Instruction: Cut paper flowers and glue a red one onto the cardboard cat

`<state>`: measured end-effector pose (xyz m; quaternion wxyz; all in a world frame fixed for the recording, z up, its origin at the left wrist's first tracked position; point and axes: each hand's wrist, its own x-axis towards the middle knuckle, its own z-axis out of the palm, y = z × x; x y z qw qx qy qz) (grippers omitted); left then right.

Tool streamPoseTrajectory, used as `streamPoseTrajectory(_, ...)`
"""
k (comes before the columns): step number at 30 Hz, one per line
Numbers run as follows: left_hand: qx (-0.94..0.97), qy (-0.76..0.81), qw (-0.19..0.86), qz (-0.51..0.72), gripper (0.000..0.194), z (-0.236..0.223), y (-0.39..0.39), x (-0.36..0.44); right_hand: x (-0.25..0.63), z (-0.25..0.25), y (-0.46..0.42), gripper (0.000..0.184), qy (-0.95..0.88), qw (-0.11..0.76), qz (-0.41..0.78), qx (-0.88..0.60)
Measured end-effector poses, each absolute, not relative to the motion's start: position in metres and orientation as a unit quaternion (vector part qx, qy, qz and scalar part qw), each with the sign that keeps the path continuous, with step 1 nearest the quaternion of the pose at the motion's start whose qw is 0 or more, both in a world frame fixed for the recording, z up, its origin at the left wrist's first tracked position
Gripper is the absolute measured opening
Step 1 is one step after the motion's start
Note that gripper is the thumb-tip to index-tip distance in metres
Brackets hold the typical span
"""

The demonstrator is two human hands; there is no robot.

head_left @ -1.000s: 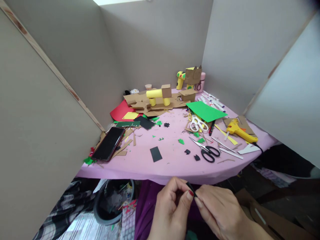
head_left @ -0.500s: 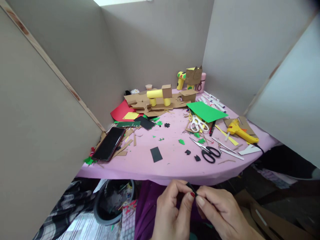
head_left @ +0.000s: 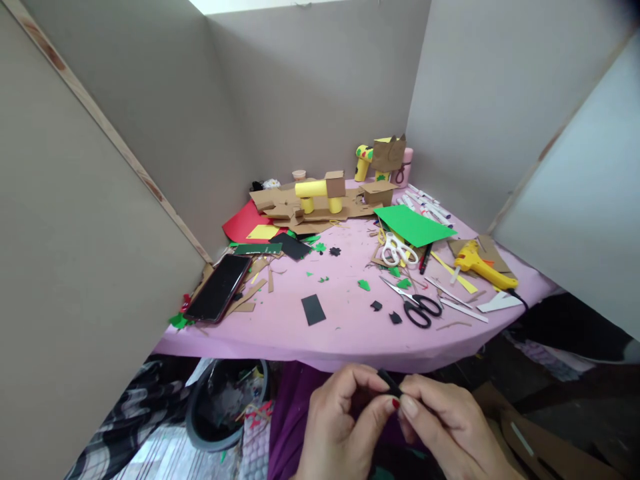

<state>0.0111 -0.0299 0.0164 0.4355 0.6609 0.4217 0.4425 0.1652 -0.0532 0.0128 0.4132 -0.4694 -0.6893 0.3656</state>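
Note:
Between the fingertips of both hands is a small black paper piece (head_left: pixel 389 381), narrow and apparently folded or rolled. My left hand (head_left: pixel 345 413) pinches its left side between thumb and forefinger. My right hand (head_left: pixel 443 417) grips the other end the same way. Both hands are in front of the table's near edge, above the lap. On the pink-covered table (head_left: pixel 280 337) beyond them lie a black paper rectangle (head_left: pixel 313 310), two small black cut pieces (head_left: pixel 395 318) and black-handled scissors (head_left: pixel 420 309) with blades pointing up and left.
A phone (head_left: pixel 220 287) lies at the left. White scissors (head_left: pixel 399 250), green paper (head_left: pixel 415 225) and a yellow glue gun (head_left: pixel 484 265) are on the right. At the back stands a yellow tube figure (head_left: pixel 320 190) on cardboard. A bin (head_left: pixel 213 437) sits below the table.
Both hands have shifted slightly, the fingers moving a little right and down. More of the black paper piece shows between them. The table items stay in place.

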Motion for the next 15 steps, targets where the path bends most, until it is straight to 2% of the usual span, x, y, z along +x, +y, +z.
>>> streamPoseTrajectory(4, 0.708, 0.406, 0.363, 0.449, 0.011, 0.018, -0.028, 0.005, 0.166, 0.012, -0.053, 0.03, -0.692, 0.427, 0.37, -0.449)
streamPoseTrajectory(6, 0.701, 0.407, 0.374, 0.45, 0.011, 0.019, -0.028, 0.005, 0.166, 0.012, -0.053, 0.029, -0.696, 0.428, 0.367, -0.445)
streamPoseTrajectory(15, 0.499, 0.416, 0.604, 0.462, 0.013, 0.016, -0.032, 0.015, 0.166, 0.013, -0.051, 0.028, -0.706, 0.409, 0.336, -0.471)
